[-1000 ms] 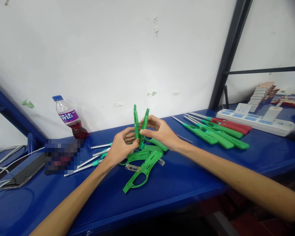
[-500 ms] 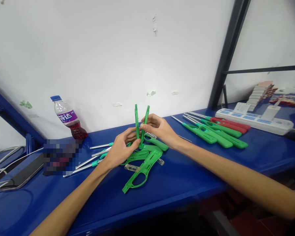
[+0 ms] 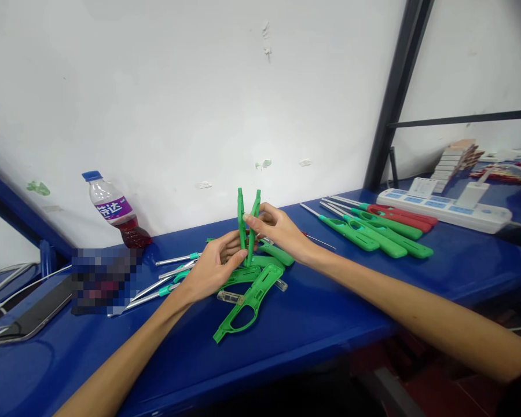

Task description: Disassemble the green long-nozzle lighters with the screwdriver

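Upright in front of me, two green lighter handle shell halves form a narrow V, apart at the top and close together at the bottom. My left hand pinches the left shell half. Thumb and fingers of my right hand grip the right shell half. Below them lie more green pieces, among them a loose shell half with its hollow side up. A clear small fuel tank rests against it. Several metal lighter tubes with teal ends lie left of my left hand, which partly hides them.
Several green and red long-necked lighters lie at the right, before a white power strip. A thin screwdriver is behind my right wrist. At the left stand a drink bottle and a phone on the blue table.
The right shell half has tilted slightly and its top has come a little nearer the left one. The whole view has shifted slightly; both hands keep their hold.
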A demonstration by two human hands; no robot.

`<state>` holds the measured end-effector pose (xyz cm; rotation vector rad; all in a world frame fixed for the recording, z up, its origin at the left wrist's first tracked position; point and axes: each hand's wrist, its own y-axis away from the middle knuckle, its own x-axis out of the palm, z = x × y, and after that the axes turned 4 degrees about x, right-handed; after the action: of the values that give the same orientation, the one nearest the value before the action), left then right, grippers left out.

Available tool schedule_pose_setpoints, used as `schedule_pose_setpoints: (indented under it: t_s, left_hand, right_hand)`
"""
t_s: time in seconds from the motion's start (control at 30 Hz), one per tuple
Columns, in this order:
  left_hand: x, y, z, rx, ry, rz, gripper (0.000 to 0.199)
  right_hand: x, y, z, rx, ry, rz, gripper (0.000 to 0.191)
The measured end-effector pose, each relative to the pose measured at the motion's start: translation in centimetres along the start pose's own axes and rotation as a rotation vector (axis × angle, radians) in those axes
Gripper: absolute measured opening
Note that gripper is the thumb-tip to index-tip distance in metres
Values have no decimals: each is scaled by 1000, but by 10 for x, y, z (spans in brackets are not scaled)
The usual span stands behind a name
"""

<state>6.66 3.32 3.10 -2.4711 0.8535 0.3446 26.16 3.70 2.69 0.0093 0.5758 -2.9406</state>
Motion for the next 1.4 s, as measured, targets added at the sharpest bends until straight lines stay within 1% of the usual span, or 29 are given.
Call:
schedule_pose_setpoints:
  t_s: [0.2,0.27,0.37,0.47,0.63,0.77,0.9,1.0,1.07,1.13,1.2,1.23,1.27,1.3,1.37,1.4]
  left_hand:
    - [1,1,1,-24,12,-60,28]
    - [1,1,2,-36,31,-91,26]
    - [-1,-1,6,-53,77,-105,31]
    - [-3,-2,9,-67,145,-123,39]
    - [-7,-2,9,-63,286,-245,45]
    - [-9,-5,5,-45,401,-305,48]
    - [-11,-7,7,-45,489,-365,48]
    - [-14,-9,11,-46,555,-423,45]
    - [-18,-10,13,-39,599,-469,42]
    - [-21,-10,14,-29,640,-509,38]
    - [-24,-11,13,-26,673,-537,36]
    - [-24,-11,12,-28,684,-544,35]
    - [-25,-11,11,-33,694,-546,35]
    - [-24,-11,10,-39,701,-544,35]
    - [-23,-11,8,-53,712,-533,36]
    - [-22,-10,8,-58,717,-525,36]
  right_hand:
    - [-7,-4,-1,31,14,-15,43]
    - [-9,-5,1,37,21,-22,42]
    - [-10,-4,3,65,24,-39,40]
    - [-12,-4,2,120,-19,-39,39]
    - [-19,-9,-3,244,-146,-66,33]
    - [-24,-13,-9,298,-191,-78,28]
    - [-27,-13,-12,321,-131,-72,32]
    - [-30,-12,-10,304,-8,-99,39]
    - [-32,-11,-5,250,111,-162,45]
    - [-31,-8,2,153,240,-249,48]
    - [-30,-5,10,33,347,-314,44]
    - [-28,-3,13,-53,416,-310,40]
    - [-27,-1,15,-162,505,-275,39]
    - [-26,0,16,-280,611,-214,42]
    - [-26,0,15,-483,831,-56,56]
    - [-26,0,13,-541,915,18,61]
